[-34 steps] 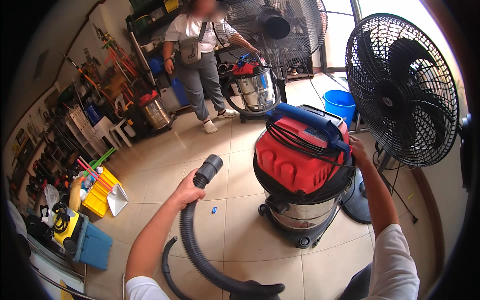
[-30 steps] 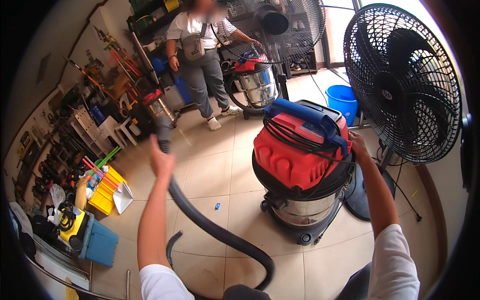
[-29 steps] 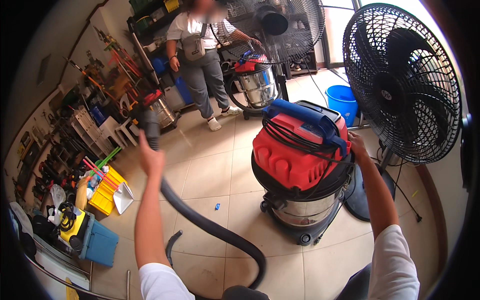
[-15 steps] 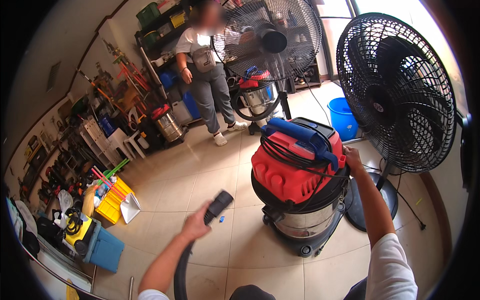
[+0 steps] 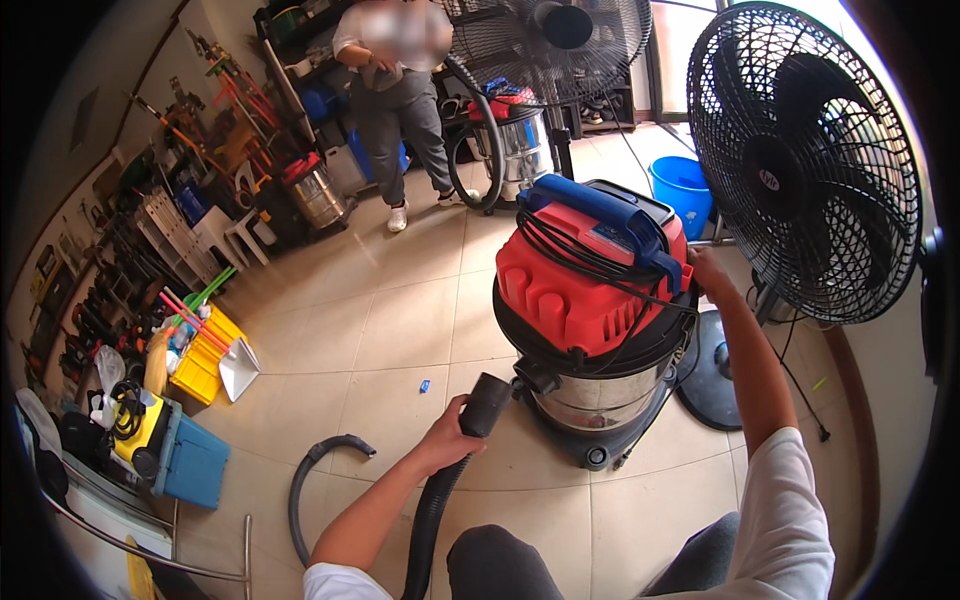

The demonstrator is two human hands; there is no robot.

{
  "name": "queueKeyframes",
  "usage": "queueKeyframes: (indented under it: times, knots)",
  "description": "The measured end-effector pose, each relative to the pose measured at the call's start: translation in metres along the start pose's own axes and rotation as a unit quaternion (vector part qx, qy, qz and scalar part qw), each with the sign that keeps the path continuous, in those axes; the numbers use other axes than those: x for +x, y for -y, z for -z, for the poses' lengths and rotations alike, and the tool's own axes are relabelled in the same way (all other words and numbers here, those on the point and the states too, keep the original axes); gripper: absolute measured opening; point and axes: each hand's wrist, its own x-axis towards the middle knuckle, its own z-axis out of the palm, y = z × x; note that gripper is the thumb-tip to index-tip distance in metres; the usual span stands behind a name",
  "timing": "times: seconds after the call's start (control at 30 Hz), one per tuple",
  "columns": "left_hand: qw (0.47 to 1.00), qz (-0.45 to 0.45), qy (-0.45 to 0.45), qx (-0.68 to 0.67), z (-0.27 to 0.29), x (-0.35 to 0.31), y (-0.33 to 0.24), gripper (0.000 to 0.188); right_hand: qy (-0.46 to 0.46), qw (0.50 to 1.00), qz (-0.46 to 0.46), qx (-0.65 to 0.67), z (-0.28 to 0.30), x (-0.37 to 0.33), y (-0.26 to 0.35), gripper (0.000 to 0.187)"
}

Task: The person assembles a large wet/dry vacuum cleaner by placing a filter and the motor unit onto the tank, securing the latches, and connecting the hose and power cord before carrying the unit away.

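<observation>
A wet-dry vacuum cleaner (image 5: 590, 300) with a red top, blue handle and steel drum stands in front of me, its black cord looped around the handle. Closed around a ribbed black hose (image 5: 432, 520) just below its cuff is my left hand (image 5: 448, 438). The hose's wide cuff (image 5: 487, 404) points up, close to the black inlet port (image 5: 536, 374) on the drum; I see a small gap between them. My right hand (image 5: 708, 274) grips the far right side of the red top, its fingertips partly hidden. A curved hose end (image 5: 345, 443) lies on the floor at left.
Black fans stand at right (image 5: 805, 165) and at the back (image 5: 560, 40). A blue bucket (image 5: 682, 195) sits behind the vacuum. Farther off, another person (image 5: 395, 110) stands beside a second vacuum (image 5: 520, 150). A yellow crate (image 5: 205, 365) and blue bin (image 5: 195, 460) line the left.
My left hand has brought the hose cuff rightward, nearer the inlet port. The curved hose end has come into view. The other person's hand has risen to the waist, and a hose loop stands higher there.
</observation>
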Motion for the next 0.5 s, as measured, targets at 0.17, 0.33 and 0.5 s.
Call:
queueKeyframes:
  times: [0.17,0.33,0.5]
  knots:
    - [0.998,0.026,0.012,0.049,0.001,0.018,-0.018,0.063,0.035,0.998,-0.035,0.045,0.006,0.009,0.029,0.027]
    - [0.992,0.054,0.032,0.106,0.003,0.022,-0.02,0.062,0.07,0.995,-0.041,0.055,-0.009,0.042,0.048,0.033]
    - [0.987,0.034,0.064,0.14,-0.001,0.033,-0.02,0.065,0.133,0.961,-0.017,0.24,-0.017,0.078,0.05,0.049]
